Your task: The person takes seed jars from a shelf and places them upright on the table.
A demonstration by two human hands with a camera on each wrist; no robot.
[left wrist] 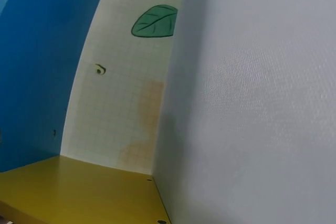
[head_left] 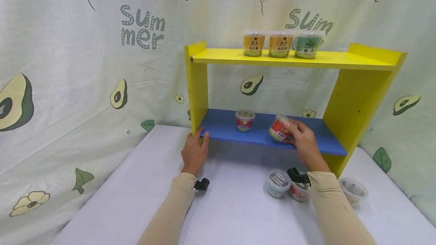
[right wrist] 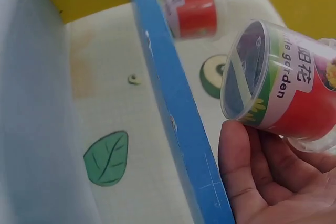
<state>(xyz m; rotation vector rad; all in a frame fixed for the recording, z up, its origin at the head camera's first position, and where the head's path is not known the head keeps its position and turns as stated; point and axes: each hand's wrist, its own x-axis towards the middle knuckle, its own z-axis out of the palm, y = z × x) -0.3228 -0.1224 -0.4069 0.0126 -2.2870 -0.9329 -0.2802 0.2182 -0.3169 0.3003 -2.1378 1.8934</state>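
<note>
My right hand (head_left: 303, 139) grips a small red-labelled plastic cup (head_left: 280, 127), tilted, just over the blue lower shelf (head_left: 225, 126). In the right wrist view the same cup (right wrist: 294, 98) lies in my palm (right wrist: 262, 182), clear lid facing the camera. A second red cup (head_left: 244, 120) stands upright on the blue shelf to the left, seen also as the far red cup (right wrist: 194, 9). My left hand (head_left: 195, 149) holds the front corner where the yellow side panel (head_left: 196, 86) meets the blue shelf. The left wrist view shows only the blue shelf underside (left wrist: 37, 51) and yellow panel (left wrist: 73, 192).
Three cups (head_left: 280, 44) stand in a row on the yellow top shelf (head_left: 340, 60). On the white table (head_left: 231, 207) in front lie a pale blue cup (head_left: 277, 183), a red cup (head_left: 299, 192) and a clear cup (head_left: 353, 191). Avocado-print cloth (head_left: 85, 86) hangs behind.
</note>
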